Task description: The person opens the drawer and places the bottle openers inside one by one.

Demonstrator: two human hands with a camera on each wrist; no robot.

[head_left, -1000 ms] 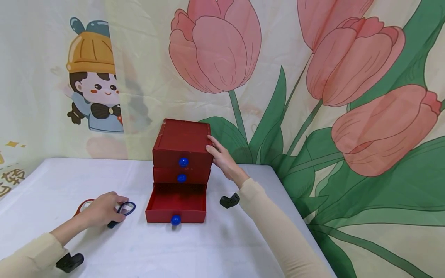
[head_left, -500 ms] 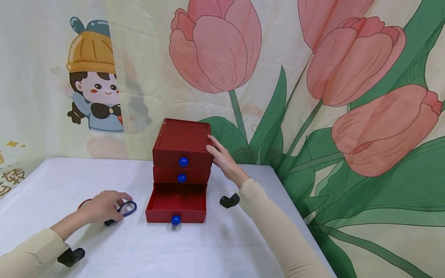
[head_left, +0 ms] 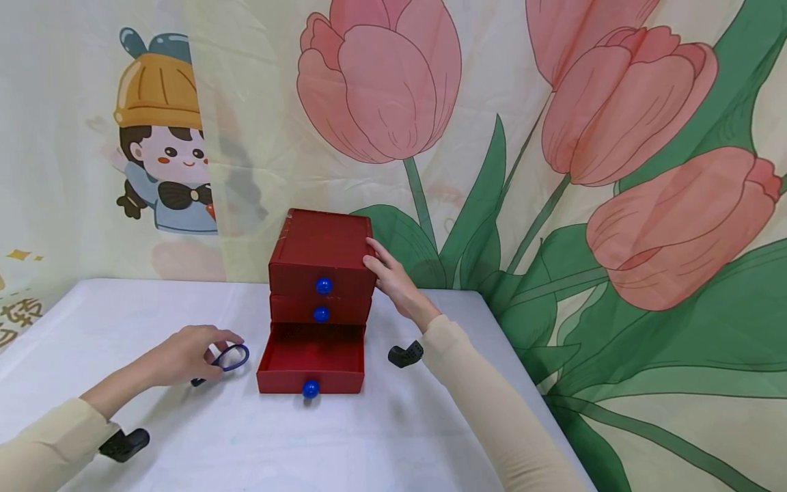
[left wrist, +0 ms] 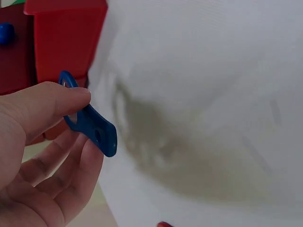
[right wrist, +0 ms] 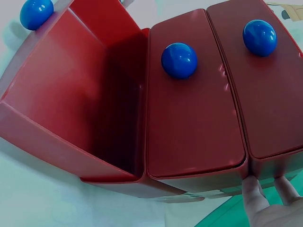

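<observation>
White table (head_left: 393, 437), wrist-view blue handle (left wrist: 90, 125)

The scene is seen by the head camera from above and behind, facing forward and down over the white table (head_left: 369, 444) toward the red drawer chest (head_left: 321, 249) and the flowered backdrop. The left wrist view is taken very close beside the left hand (left wrist: 38, 156), with the table and a corner of the chest beyond. The right wrist view is held close against the chest front, its blue knobs (right wrist: 179, 60) filling the frame. The chest is shared by all three views.
</observation>
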